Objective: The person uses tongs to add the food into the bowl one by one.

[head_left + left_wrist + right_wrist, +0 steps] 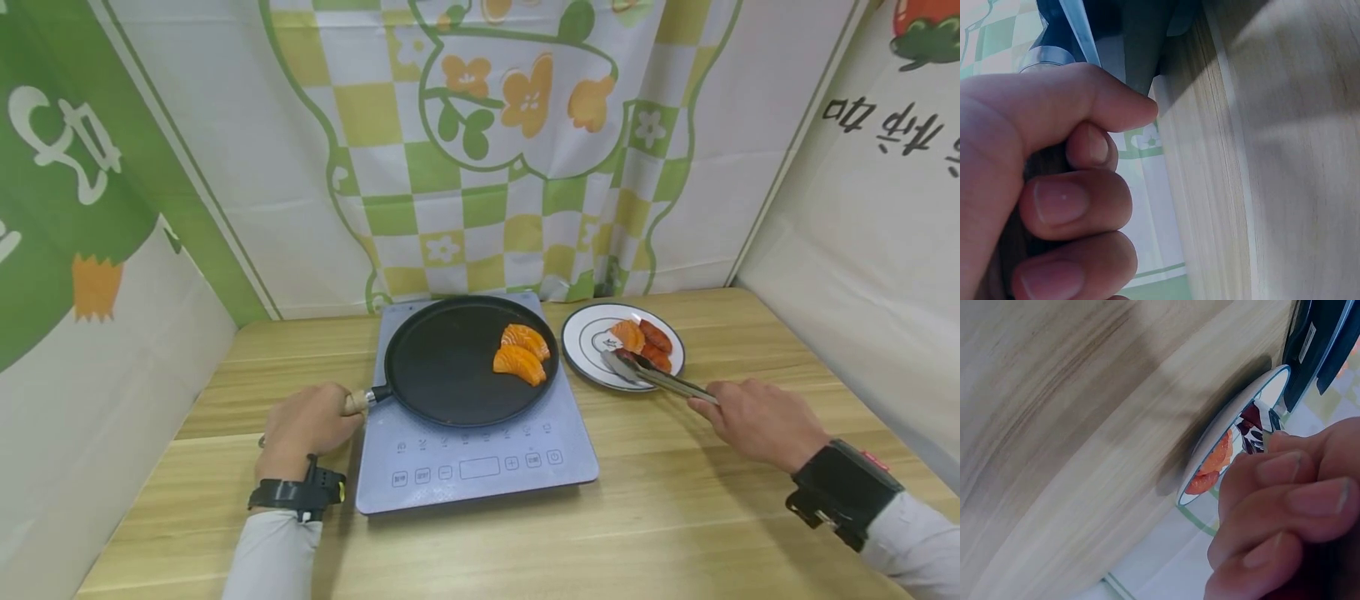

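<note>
My left hand (pixel 309 423) grips the wooden handle (pixel 356 403) of a flat black pan (pixel 442 358). Two orange salmon slices (pixel 520 365) lie side by side at the pan's right. With my right hand (pixel 768 421) I hold metal tongs (pixel 681 386), whose tips are over a white plate (pixel 581 340). On that plate are an orange salmon slice (pixel 628 335) and reddish-brown pieces (pixel 656 336), their kind unclear. The tong tips are at a dark red piece; whether they pinch it I cannot tell. In the left wrist view, curled fingers (pixel 1079 206) wrap the handle.
Under the pan is a grey induction cooker (pixel 480 493) with a button panel along its near side. The plate stands just right of it on the wooden table (pixel 675 517). Patterned cloth (pixel 480 200) hangs behind and at both sides.
</note>
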Motion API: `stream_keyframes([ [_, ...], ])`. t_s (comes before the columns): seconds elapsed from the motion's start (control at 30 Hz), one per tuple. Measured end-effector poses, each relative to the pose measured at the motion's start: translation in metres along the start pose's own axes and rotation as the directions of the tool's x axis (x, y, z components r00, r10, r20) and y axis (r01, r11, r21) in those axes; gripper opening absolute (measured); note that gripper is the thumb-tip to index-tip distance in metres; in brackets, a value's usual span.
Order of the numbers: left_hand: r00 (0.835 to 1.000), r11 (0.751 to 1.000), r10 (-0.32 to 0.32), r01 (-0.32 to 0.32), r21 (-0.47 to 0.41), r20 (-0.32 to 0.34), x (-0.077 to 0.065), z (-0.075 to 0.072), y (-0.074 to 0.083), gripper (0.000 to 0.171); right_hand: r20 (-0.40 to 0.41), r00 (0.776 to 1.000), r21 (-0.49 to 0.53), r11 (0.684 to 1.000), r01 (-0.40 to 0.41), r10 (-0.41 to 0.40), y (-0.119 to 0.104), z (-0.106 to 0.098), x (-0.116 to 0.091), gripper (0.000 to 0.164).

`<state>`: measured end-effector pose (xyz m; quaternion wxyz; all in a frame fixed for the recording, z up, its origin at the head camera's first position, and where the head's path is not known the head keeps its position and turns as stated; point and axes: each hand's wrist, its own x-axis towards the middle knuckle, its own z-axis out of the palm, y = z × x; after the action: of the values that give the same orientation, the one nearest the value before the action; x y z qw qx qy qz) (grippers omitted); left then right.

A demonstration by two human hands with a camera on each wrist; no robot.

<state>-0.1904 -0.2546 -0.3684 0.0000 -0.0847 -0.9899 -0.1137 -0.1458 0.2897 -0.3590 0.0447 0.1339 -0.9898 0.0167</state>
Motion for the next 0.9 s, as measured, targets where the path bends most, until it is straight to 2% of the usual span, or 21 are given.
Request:
stream_keyframes([
  [0.3, 1.000, 1.000, 0.003, -0.003, -0.001, -0.006, -0.0002, 0.0009, -0.0009, 0.035, 0.005, 1.000, 0.089, 0.996, -0.003, 0.002, -0.0006, 0.0027, 0.0002, 0.033],
  [0.5, 1.000, 1.000, -0.004, 0.004, 0.000, 0.000, 0.0000, 0.0003, -0.0010, 0.034, 0.081, 0.995, 0.172, 0.983, -0.066, 0.053, -0.0001, 0.0043, 0.0032, 0.039],
  [0.7, 1.000, 1.000, -0.004, 0.004, 0.000, -0.001, -0.0014, -0.0009, 0.0001, 0.034, 0.121, 0.990, 0.197, 0.975, -0.101, 0.078, -0.0009, 0.0059, 0.0043, 0.042],
  [0.9, 1.000, 1.000, -0.006, 0.006, 0.005, -0.005, -0.0024, -0.0023, 0.0016, 0.034, 0.122, 0.989, 0.197, 0.975, -0.104, 0.081, -0.0049, 0.0064, 0.0054, 0.044],
])
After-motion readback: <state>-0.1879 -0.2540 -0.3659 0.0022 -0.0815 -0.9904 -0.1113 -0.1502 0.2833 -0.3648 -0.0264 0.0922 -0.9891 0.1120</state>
